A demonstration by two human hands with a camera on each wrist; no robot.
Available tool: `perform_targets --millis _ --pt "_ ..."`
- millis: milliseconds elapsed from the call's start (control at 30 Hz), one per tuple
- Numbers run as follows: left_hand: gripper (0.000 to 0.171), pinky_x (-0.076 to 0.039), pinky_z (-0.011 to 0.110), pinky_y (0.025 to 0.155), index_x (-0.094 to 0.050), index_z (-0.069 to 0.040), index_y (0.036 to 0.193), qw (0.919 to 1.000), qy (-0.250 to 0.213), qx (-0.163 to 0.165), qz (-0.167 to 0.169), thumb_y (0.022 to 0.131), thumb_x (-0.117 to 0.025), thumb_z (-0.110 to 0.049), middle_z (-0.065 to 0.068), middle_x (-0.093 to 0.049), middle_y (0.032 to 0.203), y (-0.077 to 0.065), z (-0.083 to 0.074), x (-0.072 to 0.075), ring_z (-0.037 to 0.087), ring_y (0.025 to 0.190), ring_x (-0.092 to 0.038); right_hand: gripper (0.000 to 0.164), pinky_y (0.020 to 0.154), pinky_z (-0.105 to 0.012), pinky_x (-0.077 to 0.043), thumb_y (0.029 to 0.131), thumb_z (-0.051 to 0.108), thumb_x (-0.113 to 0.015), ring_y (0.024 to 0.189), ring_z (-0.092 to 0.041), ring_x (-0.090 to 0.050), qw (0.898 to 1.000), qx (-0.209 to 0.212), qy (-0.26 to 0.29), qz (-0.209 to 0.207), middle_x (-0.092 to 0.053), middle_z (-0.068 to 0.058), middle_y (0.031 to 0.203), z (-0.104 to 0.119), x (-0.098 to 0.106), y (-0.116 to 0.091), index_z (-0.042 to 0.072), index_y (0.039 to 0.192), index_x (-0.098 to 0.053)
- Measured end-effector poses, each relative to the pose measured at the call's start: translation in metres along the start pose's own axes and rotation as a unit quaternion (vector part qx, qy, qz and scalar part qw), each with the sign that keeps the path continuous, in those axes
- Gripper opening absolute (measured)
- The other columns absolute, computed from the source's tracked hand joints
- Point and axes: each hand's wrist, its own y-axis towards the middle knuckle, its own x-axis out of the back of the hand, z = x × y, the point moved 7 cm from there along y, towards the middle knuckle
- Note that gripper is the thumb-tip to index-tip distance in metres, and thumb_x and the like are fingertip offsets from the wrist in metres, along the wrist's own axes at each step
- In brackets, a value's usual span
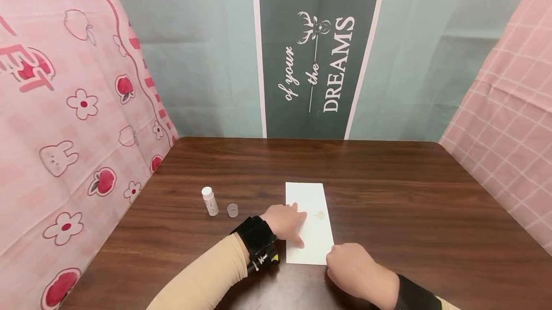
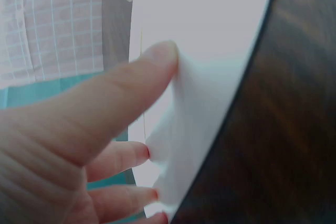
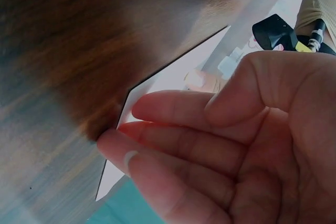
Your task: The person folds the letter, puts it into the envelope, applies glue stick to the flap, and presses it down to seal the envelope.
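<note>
A white paper card (image 1: 307, 195) with a faint yellowish mark lies flat on the table. Across its left side rests my left hand (image 1: 285, 223), fingers and thumb spread and pressing on the paper. The left wrist view shows that thumb (image 2: 152, 66) on the card's surface, with a thin line running along the paper near the fingertips. At the card's near right corner is my right hand (image 1: 351, 269), touching the edge. In the right wrist view its slightly bent fingers (image 3: 178, 142) reach over the card's edge (image 3: 173, 74), the thumb lying along the index finger.
To the left of the card, a small white tube (image 1: 210, 202) with printing stands upright on the brown table (image 1: 388, 180). Beside it sits a small translucent cap (image 1: 233, 210). Patterned pink cloths hang left and right, and a green curtain (image 1: 202, 61) hangs behind.
</note>
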Motion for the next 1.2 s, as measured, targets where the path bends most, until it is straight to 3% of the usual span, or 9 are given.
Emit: perform_targets --millis 133,200,333,433,600,800,900,1067,1200 --pt "0.048 -0.049 0.032 0.074 -0.061 -0.019 0.113 0.9992 -0.032 -0.006 -0.024 0.076 -0.071 -0.047 0.005 -0.056 0.127 0.0 0.015 -0.003 0.018 0.102 -0.059 0.024 0.037 -0.028 -0.035 0.072 0.012 -0.066 0.042 -0.007 -0.033 1.0 0.006 0.001 0.009 -0.041 0.002 0.046 0.002 0.001 0.003 0.01 0.052 -0.053" --pt "0.045 -0.048 0.032 0.076 -0.061 -0.019 0.114 0.9973 -0.066 -0.008 -0.031 0.078 -0.071 -0.044 0.004 -0.057 0.124 -0.003 0.022 -0.006 0.018 0.1 -0.059 0.025 0.037 -0.028 -0.036 0.073 0.013 -0.066 0.042 -0.007 -0.033 1.0 0.003 0.002 0.02 -0.04 0.002 0.046 0.003 0.0 0.004 0.01 0.052 -0.053" --pt "0.053 -0.046 0.033 0.088 -0.058 -0.018 0.126 0.9893 -0.137 -0.012 -0.05 0.081 -0.068 -0.043 0.008 -0.052 0.132 -0.014 0.032 -0.006 0.02 0.114 -0.054 0.026 0.038 -0.03 -0.038 0.072 0.014 -0.066 0.042 -0.009 -0.035 0.999 -0.011 -0.001 0.032 -0.041 0.001 0.047 0.001 -0.002 0.003 0.01 0.051 -0.051" --pt "0.058 -0.043 0.034 0.093 -0.053 -0.014 0.133 0.9836 -0.157 -0.022 -0.086 0.084 -0.066 -0.042 0.011 -0.047 0.138 -0.027 0.036 0.005 0.021 0.121 -0.049 0.028 0.038 -0.031 -0.038 0.07 0.014 -0.066 0.041 -0.01 -0.035 1.0 -0.013 -0.006 0.026 -0.039 0.001 0.047 0.0 -0.002 0.002 0.012 0.049 -0.047" --pt "0.062 -0.047 0.037 0.087 -0.045 -0.01 0.138 0.9711 -0.151 -0.016 -0.184 0.087 -0.064 -0.04 0.012 -0.041 0.142 -0.053 0.053 0.034 0.023 0.123 -0.047 0.03 0.036 -0.031 -0.037 0.07 0.015 -0.065 0.041 -0.008 -0.034 1.0 -0.004 -0.017 0.014 -0.038 0.002 0.046 -0.001 -0.002 0.001 0.013 0.048 -0.045" --pt "0.064 -0.05 0.037 0.082 -0.041 -0.011 0.141 0.9375 -0.139 0.024 -0.318 0.087 -0.064 -0.038 0.009 -0.039 0.144 -0.087 0.08 0.064 0.022 0.122 -0.048 0.027 0.036 -0.03 -0.036 0.07 0.014 -0.065 0.041 -0.008 -0.033 1.0 0.003 -0.008 0.012 -0.041 0.001 0.046 0.0 -0.002 0.001 0.011 0.049 -0.049" --pt "0.064 -0.047 0.041 0.086 -0.04 -0.01 0.141 0.9191 -0.145 0.043 -0.364 0.087 -0.065 -0.034 0.01 -0.039 0.144 -0.105 0.095 0.072 0.024 0.125 -0.044 0.028 0.036 -0.029 -0.035 0.069 0.013 -0.065 0.041 -0.007 -0.032 1.0 0.008 -0.009 0.0 -0.039 0.002 0.045 0.0 0.0 0.0 0.012 0.047 -0.047" --pt "0.069 -0.039 0.048 0.095 -0.036 -0.005 0.142 0.8951 -0.168 0.091 -0.403 0.085 -0.069 -0.028 0.015 -0.036 0.145 -0.127 0.122 0.075 0.03 0.129 -0.038 0.029 0.035 -0.029 -0.035 0.068 0.013 -0.065 0.04 -0.007 -0.031 1.0 0.012 -0.014 -0.016 -0.038 0.002 0.045 0.0 0.003 -0.001 0.012 0.047 -0.046" --pt "0.077 -0.033 0.052 0.099 -0.03 -0.002 0.144 0.8782 -0.209 0.131 -0.41 0.083 -0.071 -0.026 0.02 -0.029 0.147 -0.137 0.141 0.067 0.035 0.132 -0.031 0.029 0.035 -0.029 -0.034 0.068 0.012 -0.065 0.041 -0.006 -0.03 1.0 0.013 -0.013 -0.021 -0.037 0.003 0.044 0.0 0.003 -0.001 0.013 0.046 -0.045"
